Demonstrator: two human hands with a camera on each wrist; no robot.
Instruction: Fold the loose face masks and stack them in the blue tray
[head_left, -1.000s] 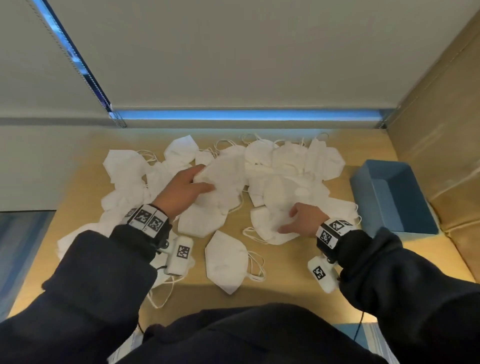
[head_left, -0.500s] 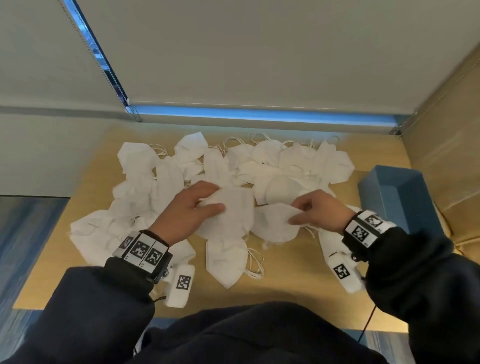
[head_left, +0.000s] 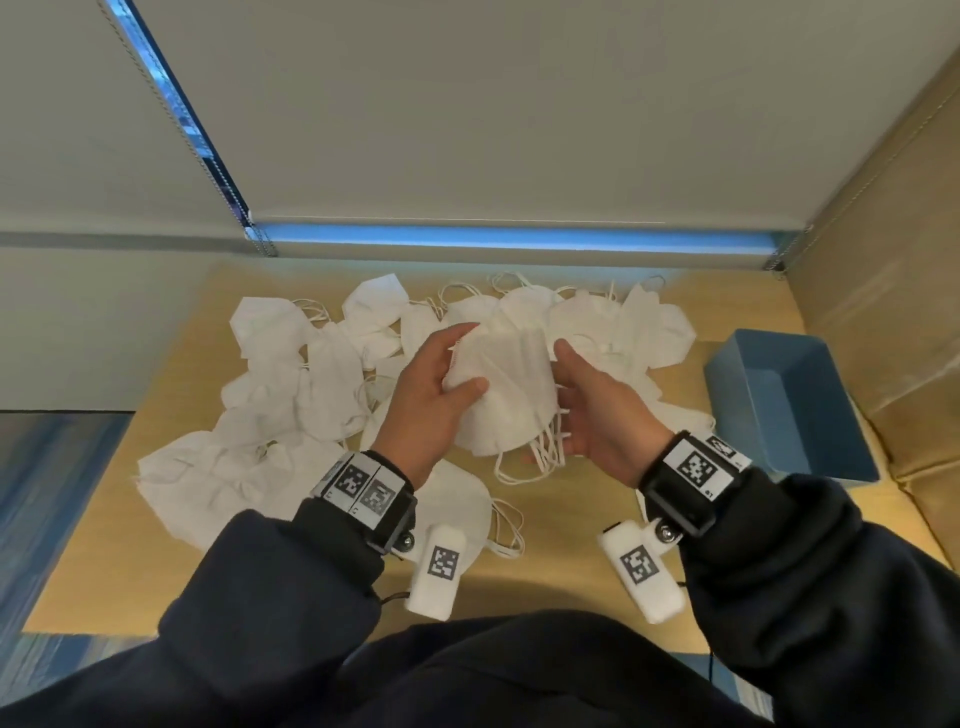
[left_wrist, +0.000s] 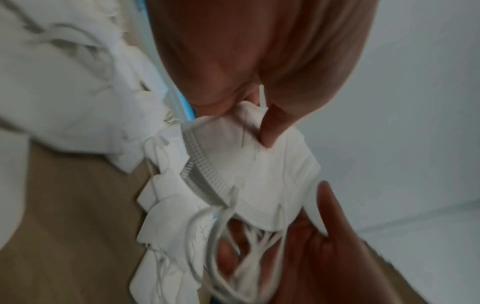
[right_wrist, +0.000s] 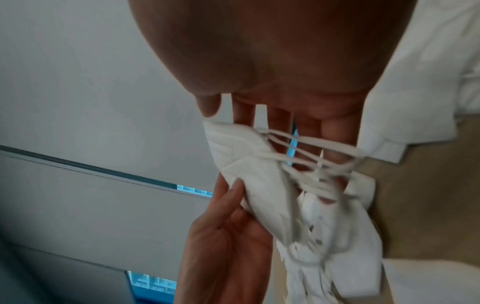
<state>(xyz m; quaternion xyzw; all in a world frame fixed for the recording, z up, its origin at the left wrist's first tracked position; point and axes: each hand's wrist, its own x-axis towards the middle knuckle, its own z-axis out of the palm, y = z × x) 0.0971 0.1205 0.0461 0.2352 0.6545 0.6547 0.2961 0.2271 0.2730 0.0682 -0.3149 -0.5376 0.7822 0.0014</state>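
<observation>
Above the table I hold a few white face masks (head_left: 504, 395) together between both hands. My left hand (head_left: 431, 384) grips their left side, thumb on the front and fingers behind; the left wrist view shows the thumb and fingers (left_wrist: 270, 127) pinching the masks (left_wrist: 259, 170). My right hand (head_left: 592, 415) lies open against their right side, straight fingers (right_wrist: 275, 127) under the dangling ear loops (right_wrist: 306, 156). Several loose masks (head_left: 291, 405) are spread over the wooden table (head_left: 571, 571). The blue tray (head_left: 795, 405) stands at the right; nothing shows inside it.
One flat mask (head_left: 457, 499) lies near the front edge below my left wrist. Cardboard boxes (head_left: 883, 312) stand against the tray's right side. A wall and a window blind (head_left: 467, 130) close off the back. Bare wood shows along the table's front.
Each hand had taken a mask from the pile. Both hands have since risen and come together, and the masks now sit as one bunch between them.
</observation>
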